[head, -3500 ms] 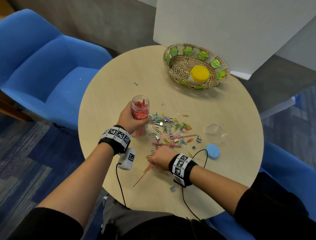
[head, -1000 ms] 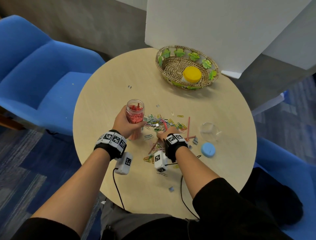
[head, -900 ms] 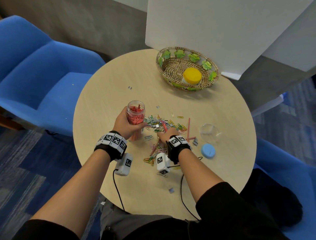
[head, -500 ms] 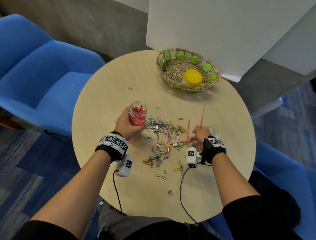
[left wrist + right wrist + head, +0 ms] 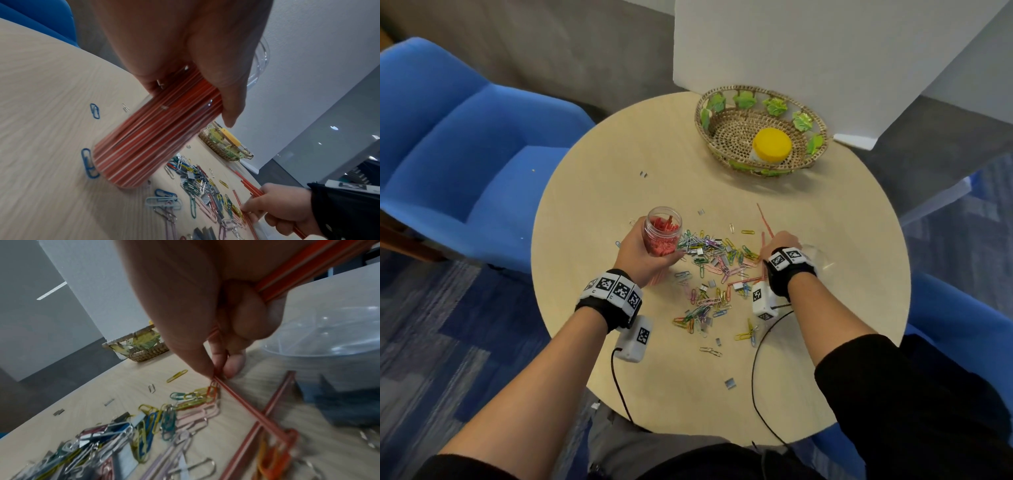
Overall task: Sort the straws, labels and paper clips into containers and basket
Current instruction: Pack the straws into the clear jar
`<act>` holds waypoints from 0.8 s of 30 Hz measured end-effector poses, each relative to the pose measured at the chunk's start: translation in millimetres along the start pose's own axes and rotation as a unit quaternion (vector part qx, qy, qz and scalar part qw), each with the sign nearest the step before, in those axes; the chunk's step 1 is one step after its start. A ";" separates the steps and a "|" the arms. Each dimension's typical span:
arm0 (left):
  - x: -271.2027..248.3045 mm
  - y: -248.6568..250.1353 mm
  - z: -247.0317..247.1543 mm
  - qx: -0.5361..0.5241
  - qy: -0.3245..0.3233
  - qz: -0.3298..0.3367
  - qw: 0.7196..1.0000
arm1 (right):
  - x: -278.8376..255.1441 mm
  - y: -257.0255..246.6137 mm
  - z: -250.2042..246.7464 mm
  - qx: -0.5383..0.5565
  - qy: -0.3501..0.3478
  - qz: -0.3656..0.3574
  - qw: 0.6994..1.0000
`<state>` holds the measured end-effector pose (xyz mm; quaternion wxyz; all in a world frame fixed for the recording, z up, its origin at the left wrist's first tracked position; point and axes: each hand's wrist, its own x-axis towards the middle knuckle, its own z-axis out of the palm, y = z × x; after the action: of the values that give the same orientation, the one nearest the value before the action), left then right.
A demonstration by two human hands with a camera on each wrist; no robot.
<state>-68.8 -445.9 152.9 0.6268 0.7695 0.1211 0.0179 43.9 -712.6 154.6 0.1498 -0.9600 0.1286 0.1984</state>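
Observation:
My left hand (image 5: pixel 643 253) grips a clear jar (image 5: pixel 662 230) packed with red straws (image 5: pixel 152 139), tilted with its base near the round table (image 5: pixel 602 192). My right hand (image 5: pixel 777 245) holds a few red straws (image 5: pixel 764 216) and pinches another straw (image 5: pixel 242 400) lying on the table, fingertips (image 5: pixel 230 368) down on it. Coloured paper clips (image 5: pixel 709 260) and small silver labels (image 5: pixel 729 383) lie scattered between the hands. More straws (image 5: pixel 273 404) lie crossed under the right hand.
A woven basket (image 5: pixel 815 123) with a yellow-lidded container (image 5: pixel 771 144) stands at the table's far side. A clear round container (image 5: pixel 337 321) sits right beside the right hand. Blue chairs (image 5: pixel 458 150) flank the table; a white board (image 5: pixel 808 51) stands behind.
My right hand went from the middle of the pile to the right, lifted straws, and now reaches down to pinch another one. The left hand kept holding the jar.

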 end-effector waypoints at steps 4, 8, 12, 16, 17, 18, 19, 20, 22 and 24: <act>2.7 2.6 1.1 0.023 -0.008 0.001 1.000 | 11.9 -5.8 -12.0 -0.021 -0.061 -0.022 0.998; 4.8 2.3 0.9 0.025 -0.016 -0.001 1.000 | 19.6 5.8 -11.3 -0.025 -0.066 -0.012 0.997; 7.3 3.1 -0.5 0.031 -0.020 -0.001 0.999 | 16.8 8.8 -7.6 -0.033 -0.037 0.015 0.999; 8.1 3.3 -0.1 0.036 -0.013 0.001 0.999 | 13.9 0.5 -4.6 -0.037 0.028 0.003 0.999; 7.9 3.5 0.0 0.036 -0.011 0.003 0.999 | 13.2 -2.9 -3.4 -0.028 0.037 0.006 0.999; 8.1 2.8 0.0 0.034 -0.007 0.003 0.999 | 12.7 -7.0 -2.4 -0.015 0.045 0.008 0.999; 8.2 2.6 0.4 0.032 -0.005 0.002 0.999 | 12.9 -10.3 -0.8 -0.004 0.045 0.011 0.999; 8.1 2.4 0.8 0.032 -0.004 0.002 0.999 | 13.2 -13.1 0.6 -0.002 0.041 0.009 0.999; 7.9 3.3 2.0 0.030 -0.001 0.005 1.000 | 14.1 -14.8 3.3 0.000 0.023 0.004 1.000; 8.0 2.9 3.0 0.028 0.000 0.005 1.000 | 17.1 -12.3 2.6 0.018 -0.004 0.000 1.000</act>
<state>-60.0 -447.6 154.1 0.6046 0.7877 0.1173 0.0179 61.9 -703.7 148.0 0.1671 -0.9564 0.1315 0.2001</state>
